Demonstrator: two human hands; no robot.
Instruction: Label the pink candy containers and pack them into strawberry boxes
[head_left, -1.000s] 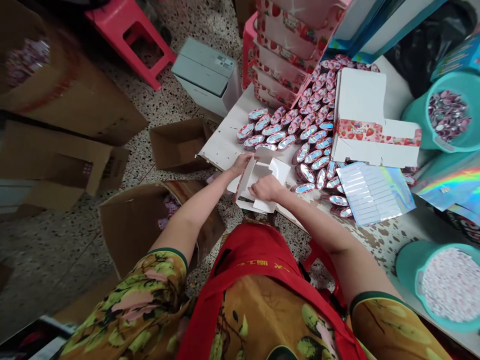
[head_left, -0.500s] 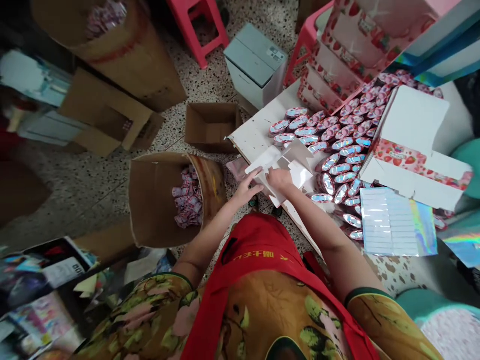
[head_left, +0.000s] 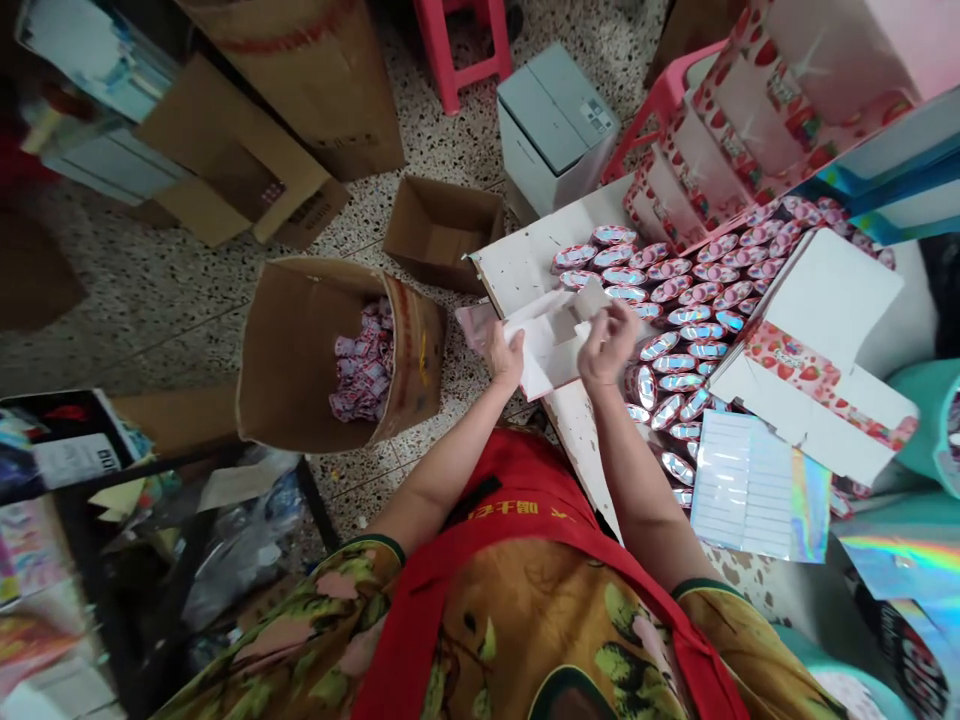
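Note:
A small white cardboard box (head_left: pixel 553 368), partly folded with its inside showing, is at the near left edge of the table. My left hand (head_left: pixel 505 357) grips its left wall, thumb on the inner side and fingers mostly hidden behind. At the opposite side, my right hand (head_left: pixel 609 345) has its fingers curled round the box's right flap; the fingertips are partly hidden. Just beyond stand rows of shiny pink-and-silver packets (head_left: pixel 624 277), close to my right hand.
A stack of flat strawberry-printed cartons (head_left: pixel 840 285) lies right, beside a holographic sheet (head_left: pixel 739 490). Strawberry-printed boxes (head_left: pixel 739 150) rise at the back. On the floor left are a large carton (head_left: pixel 289 350) of wrapped pieces, a smaller carton (head_left: pixel 431 225) and a grey box (head_left: pixel 559 110).
The white box has been opened up from a flatter shape. My right hand has moved right, from the middle to the flap; my left hand has closed on the left wall. The view has shifted.

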